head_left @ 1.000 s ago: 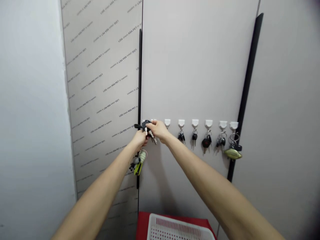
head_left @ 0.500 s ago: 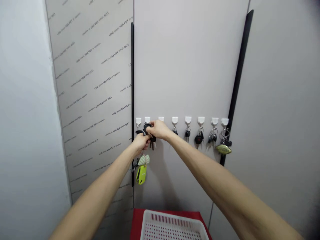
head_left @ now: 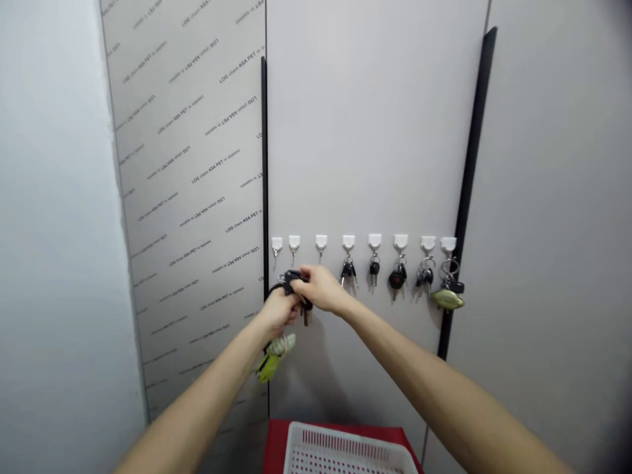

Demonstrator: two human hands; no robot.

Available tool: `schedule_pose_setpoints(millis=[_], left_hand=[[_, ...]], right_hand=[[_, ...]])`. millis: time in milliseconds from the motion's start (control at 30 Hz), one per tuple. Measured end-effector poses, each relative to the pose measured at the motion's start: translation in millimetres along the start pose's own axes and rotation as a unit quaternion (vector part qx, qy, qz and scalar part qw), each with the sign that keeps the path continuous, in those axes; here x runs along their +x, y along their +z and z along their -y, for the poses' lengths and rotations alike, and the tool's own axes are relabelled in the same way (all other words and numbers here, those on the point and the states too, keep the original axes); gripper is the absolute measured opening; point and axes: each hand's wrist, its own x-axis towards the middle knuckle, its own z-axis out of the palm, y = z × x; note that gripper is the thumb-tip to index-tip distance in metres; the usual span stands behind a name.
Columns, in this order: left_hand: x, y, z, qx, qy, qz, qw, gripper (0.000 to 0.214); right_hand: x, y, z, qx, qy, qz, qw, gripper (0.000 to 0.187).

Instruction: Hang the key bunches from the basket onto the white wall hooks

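My left hand (head_left: 279,312) is closed around key rings just below the leftmost hooks. From its underside dangle a yellow-green key case (head_left: 268,367) and a pale patterned charm (head_left: 287,342). Pressed close to it, my right hand (head_left: 320,288) pinches a bunch of black-headed keys (head_left: 292,279), whose metal blades point down between the hands. Part of this bunch lies hidden behind the fingers. Above the hands, the left hook (head_left: 277,243), the second hook (head_left: 294,242) and the third hook (head_left: 321,242) carry no keys.
Further right, hooks hold black keys (head_left: 349,270), a small key set (head_left: 374,268), a round black fob (head_left: 396,278) and a keyring with a green-gold leaf-shaped charm (head_left: 448,299). A white perforated basket (head_left: 345,437) stands below on a red surface (head_left: 276,442). Long black handles (head_left: 264,164) edge the panel.
Both hands have come down, away from the second hook, bringing the black keys with them. That hook and the third now show fully. The yellow-green case has swung left.
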Motion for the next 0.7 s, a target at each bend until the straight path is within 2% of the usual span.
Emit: schedule_pose_setpoints(millis=[100,200,333,433,533,600,700], left_hand=[[-14.0,21.3,15.6,-0.001,-0.029,0.064,0.998,0.014],[-28.8,40.4,37.2,-0.020,-0.072,0.130,0.989,0.010],[-50.1,54.9,85.4,-0.032,-0.144,0.172,0.974,0.009],[-62.6,60.7,124.8,0.004,-0.175,0.172,0.970,0.007],[-69.3,62.7,153.2,0.060,-0.200,0.158,0.965,0.010],[-70.7,61.3,165.5,0.088,-0.186,0.152,0.967,0.015],[-69.8,55.4,179.5,0.129,-0.127,0.127,0.975,0.017]], right_hand=[[-36.8,-8.9,-21.0,0.132,0.076,0.001,0.988,0.014],[-74.9,-15.1,-36.7,0.209,0.142,0.018,0.967,0.013],[-127.4,-3.3,-60.7,0.254,0.208,0.056,0.943,0.012],[-161.6,16.1,-81.1,0.278,0.255,0.069,0.924,0.012],[-184.9,33.7,-96.8,0.288,0.285,0.081,0.911,0.014],[-194.6,42.4,-104.8,0.291,0.292,0.084,0.907,0.013],[-205.4,52.7,-118.4,0.283,0.279,0.075,0.915,0.008]])
